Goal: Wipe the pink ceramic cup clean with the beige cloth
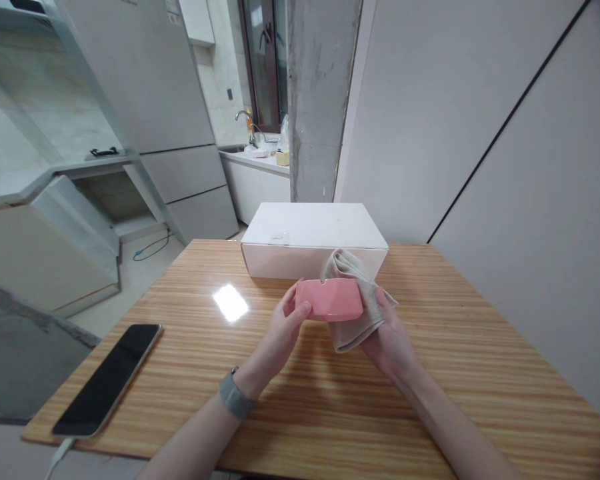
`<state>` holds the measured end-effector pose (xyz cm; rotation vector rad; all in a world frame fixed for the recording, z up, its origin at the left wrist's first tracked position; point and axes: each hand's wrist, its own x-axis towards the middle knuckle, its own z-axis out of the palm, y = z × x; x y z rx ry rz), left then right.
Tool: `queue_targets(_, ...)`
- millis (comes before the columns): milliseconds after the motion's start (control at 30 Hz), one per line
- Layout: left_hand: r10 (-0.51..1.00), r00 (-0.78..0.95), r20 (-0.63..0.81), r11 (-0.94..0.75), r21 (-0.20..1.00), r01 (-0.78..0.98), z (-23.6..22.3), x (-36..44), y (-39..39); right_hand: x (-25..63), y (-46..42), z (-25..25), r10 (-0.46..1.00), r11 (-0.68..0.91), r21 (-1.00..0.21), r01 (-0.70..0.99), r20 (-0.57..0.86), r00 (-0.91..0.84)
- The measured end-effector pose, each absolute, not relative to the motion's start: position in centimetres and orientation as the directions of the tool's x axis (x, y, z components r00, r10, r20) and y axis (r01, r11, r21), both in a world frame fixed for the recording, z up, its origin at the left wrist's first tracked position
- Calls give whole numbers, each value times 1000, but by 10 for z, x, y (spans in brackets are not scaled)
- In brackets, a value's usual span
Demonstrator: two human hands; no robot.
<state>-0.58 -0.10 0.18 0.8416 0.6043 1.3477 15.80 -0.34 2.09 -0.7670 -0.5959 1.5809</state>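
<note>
Head view: both hands meet above the middle of the desk (430, 373), a little in front of the white box (313, 240) that sits against the far edge. The left hand (280, 330) has its grip closed on the left end of a pink case (330, 300), thumb on top and fingers beneath, holding it clear of the desk. The right hand (393, 343) grips a beige cloth (355, 313), which is wrapped behind and under the right end of the case and pressed against it. A fold of the cloth rises behind the case toward the box.

By the look of it, the wiping of the case is under way: the cloth covers only the right and back sides, while the front face and left end are bare. Whether those parts are already clean cannot be told.

A dark phone (107, 380) lies near the front left corner, its cable hanging over the edge.
</note>
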Motion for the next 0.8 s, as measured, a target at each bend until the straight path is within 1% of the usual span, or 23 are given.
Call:
queue_targets(100,962,259,86,92,791,-605,2,-6,-1,157,-4,16,985,-163,-745,-646,-159,-65)
queue_targets(200,966,254,51,114,798,-591,3,-7,-1,158,-3,13,983,-167,-751,-639,-181,-44)
queue_targets(300,984,174,32,72,826,-560,4,-7,-1,158,-3,12,985,-141,-763,-631,-170,-15)
queue_targets(467,999,-30,-18,2,889,-458,6,-4,-3,154,-6,12,991,-112,-761,-639,-131,-17)
queue_targets(533,998,-63,-20,-8,909,-417,7,-4,-3,153,-7,12,990,-115,-759,-641,-143,-9)
queue_targets(667,999,-19,-44,32,908,-418,8,-5,-4,155,-5,9,991,-100,-766,-635,-134,6)
queue_targets(800,988,86,-129,155,867,-474,10,-5,-7,160,-2,4,991,-52,-772,-634,-121,65)
